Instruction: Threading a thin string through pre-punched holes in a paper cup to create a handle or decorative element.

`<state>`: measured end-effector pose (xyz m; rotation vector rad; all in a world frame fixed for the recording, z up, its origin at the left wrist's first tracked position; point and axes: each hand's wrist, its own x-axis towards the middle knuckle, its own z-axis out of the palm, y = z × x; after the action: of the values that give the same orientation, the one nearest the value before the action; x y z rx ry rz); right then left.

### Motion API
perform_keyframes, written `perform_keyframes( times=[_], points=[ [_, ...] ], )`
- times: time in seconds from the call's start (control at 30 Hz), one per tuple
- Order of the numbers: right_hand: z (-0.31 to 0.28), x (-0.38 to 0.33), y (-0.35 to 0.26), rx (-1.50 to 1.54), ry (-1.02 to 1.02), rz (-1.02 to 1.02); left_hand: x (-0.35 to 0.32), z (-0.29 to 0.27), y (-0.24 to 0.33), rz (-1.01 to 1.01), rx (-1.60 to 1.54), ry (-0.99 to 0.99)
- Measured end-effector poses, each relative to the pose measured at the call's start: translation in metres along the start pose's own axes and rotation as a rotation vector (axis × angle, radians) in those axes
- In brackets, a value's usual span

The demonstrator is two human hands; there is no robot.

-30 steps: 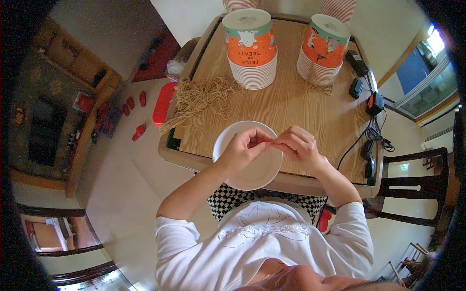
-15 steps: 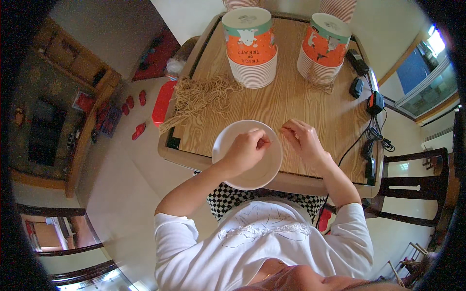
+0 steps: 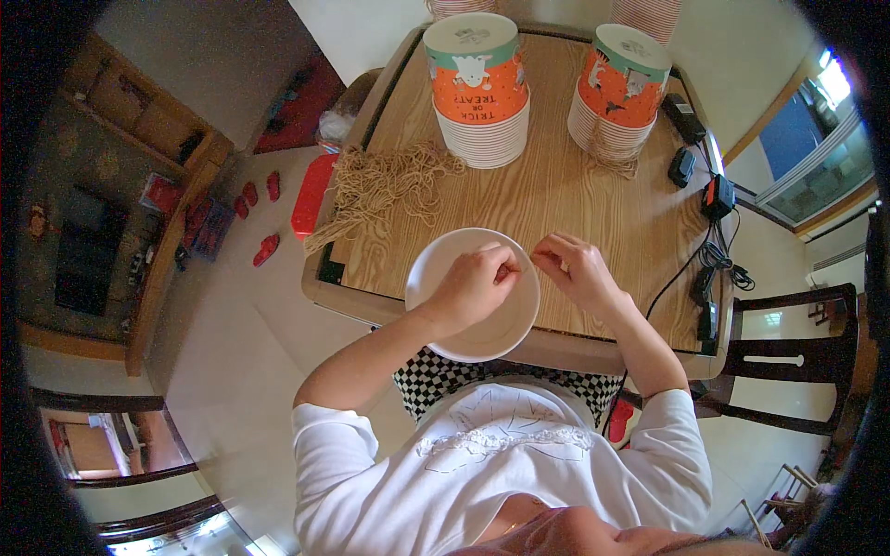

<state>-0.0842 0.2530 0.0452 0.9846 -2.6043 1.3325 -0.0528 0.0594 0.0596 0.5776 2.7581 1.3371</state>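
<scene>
A round white tub (image 3: 436, 278), its wide mouth facing up, stands at the table's near edge. Over its opening, my left hand (image 3: 477, 283) is closed in a pinch; whatever lies between those fingers is hidden or too small to name. Just beyond the tub's right rim, my right hand (image 3: 577, 269) also pinches, with thumb and forefinger near the rim. I cannot make out what it holds. Farther off to the left lies a tangled heap of brown twine (image 3: 389, 190), apart from both hands.
Two stacks of upturned orange and green paper buckets, a left stack (image 3: 477, 93) and a right stack (image 3: 619, 83), stand at the back. Twine hangs on the right one. Black adapters and cables (image 3: 714, 250) run along the table's right edge. A dark wooden chair (image 3: 788, 357) is beside it.
My right hand has shifted slightly left, closer to the tub's rim. My left hand stays over the opening, nearly still. The twine and the bucket stacks are unchanged.
</scene>
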Motion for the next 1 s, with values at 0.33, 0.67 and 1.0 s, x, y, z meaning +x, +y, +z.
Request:
perform_keyframes(
  times=[0.33,0.67,1.0],
  points=[
    [0.0,-0.003,0.001,0.06,-0.063,0.061,0.002,0.001,0.0,-0.03,-0.02,-0.016],
    [-0.002,-0.002,-0.002,0.131,-0.101,0.001,0.007,0.002,0.0,0.02,-0.012,0.021],
    [-0.003,0.004,-0.007,0.159,-0.063,0.069,0.012,-0.01,-0.002,0.266,0.533,0.165]
  ],
)
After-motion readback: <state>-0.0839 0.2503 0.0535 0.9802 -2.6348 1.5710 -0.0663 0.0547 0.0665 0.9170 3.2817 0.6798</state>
